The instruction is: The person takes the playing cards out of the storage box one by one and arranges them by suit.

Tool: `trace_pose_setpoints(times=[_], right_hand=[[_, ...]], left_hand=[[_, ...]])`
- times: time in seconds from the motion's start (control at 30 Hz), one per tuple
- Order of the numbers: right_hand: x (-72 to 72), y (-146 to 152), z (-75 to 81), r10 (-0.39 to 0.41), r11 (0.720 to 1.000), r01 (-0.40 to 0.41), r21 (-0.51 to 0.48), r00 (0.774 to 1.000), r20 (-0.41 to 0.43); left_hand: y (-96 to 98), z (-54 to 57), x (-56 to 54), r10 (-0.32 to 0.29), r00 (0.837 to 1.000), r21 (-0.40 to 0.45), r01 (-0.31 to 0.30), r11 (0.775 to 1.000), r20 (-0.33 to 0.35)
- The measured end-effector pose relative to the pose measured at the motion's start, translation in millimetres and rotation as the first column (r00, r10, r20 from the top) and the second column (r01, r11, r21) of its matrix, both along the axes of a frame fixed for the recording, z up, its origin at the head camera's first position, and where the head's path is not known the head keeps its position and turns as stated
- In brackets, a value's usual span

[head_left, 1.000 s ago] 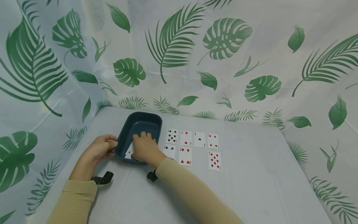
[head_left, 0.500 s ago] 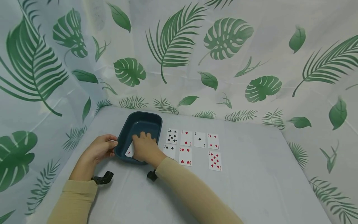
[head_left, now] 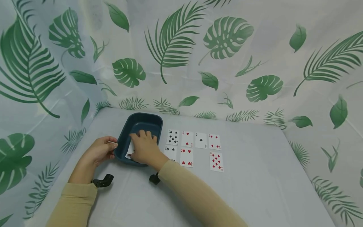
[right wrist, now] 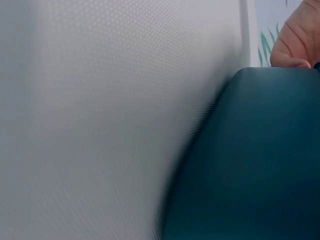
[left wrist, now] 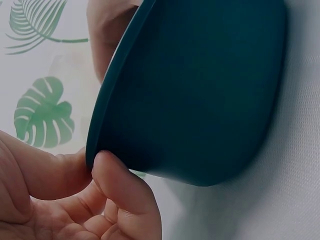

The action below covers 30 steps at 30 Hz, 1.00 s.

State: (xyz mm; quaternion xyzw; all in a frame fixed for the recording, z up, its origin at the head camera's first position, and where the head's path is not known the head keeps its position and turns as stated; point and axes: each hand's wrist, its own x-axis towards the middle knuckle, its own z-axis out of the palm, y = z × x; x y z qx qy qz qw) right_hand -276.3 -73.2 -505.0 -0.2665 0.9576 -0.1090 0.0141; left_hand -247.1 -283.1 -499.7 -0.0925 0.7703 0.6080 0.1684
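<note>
A dark blue, deep tray stands on the table. My left hand pinches its near-left rim between thumb and index finger, which the left wrist view shows up close. Inside the tray, my right hand reaches down over the near end with curled fingers. It grips a white playing card by its edges. At least one more card lies beneath it, showing a red mark. The hand hides most of these cards. In the right wrist view the tray's outer wall fills the right half.
Face-up playing cards lie in two rows right of the tray. The far row has the seven of spades, two of hearts, ace of clubs and four of diamonds. Nearer lie a spade card, four of hearts and eight of diamonds.
My right hand's index finger has shifted slightly left and spread at the cards. The card showing beside it looks different, with a dark mark now visible. My left hand stays on the rim.
</note>
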Motion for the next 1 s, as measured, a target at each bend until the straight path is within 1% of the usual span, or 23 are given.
trace_pose_setpoints(times=[0.1, 0.27, 0.43, 0.57, 0.7, 0.9, 1.0], right_hand=[[1.0, 1, 3.3, 0.017, 1.000, -0.017, -0.026, 1.000, 0.019], [-1.8, 4, 5.2, 0.087, 0.992, -0.083, -0.090, 0.995, 0.043], [-4.1, 10, 8.0, 0.135, 0.975, -0.124, -0.182, 0.990, 0.048], [-2.0, 18, 11.9, 0.166, 0.957, -0.144, -0.253, 0.984, 0.064], [3.1, 27, 17.5, 0.183, 0.937, -0.150, -0.315, 0.980, 0.078], [11.2, 43, 26.5, 0.189, 0.916, -0.142, -0.376, 0.978, 0.090], [15.5, 54, 30.7, 0.191, 0.901, -0.129, -0.415, 0.975, 0.112]], left_hand=[[0.6, 0.3, -0.1, -0.001, 1.000, -0.007, 0.001, 1.000, -0.008], [0.4, -0.2, -0.4, 0.008, 1.000, -0.031, -0.008, 0.999, -0.015], [1.2, 0.0, -0.6, 0.008, 1.000, -0.053, -0.009, 0.999, -0.016], [3.0, 1.1, -0.8, 0.005, 1.000, -0.060, -0.006, 0.998, -0.012], [3.8, 2.4, -0.8, 0.004, 1.000, -0.067, -0.005, 0.998, -0.008], [4.6, 4.4, 0.0, 0.013, 1.000, -0.063, -0.013, 0.998, 0.001], [4.9, 4.5, 0.0, 0.011, 1.000, -0.059, -0.011, 0.998, 0.000]])
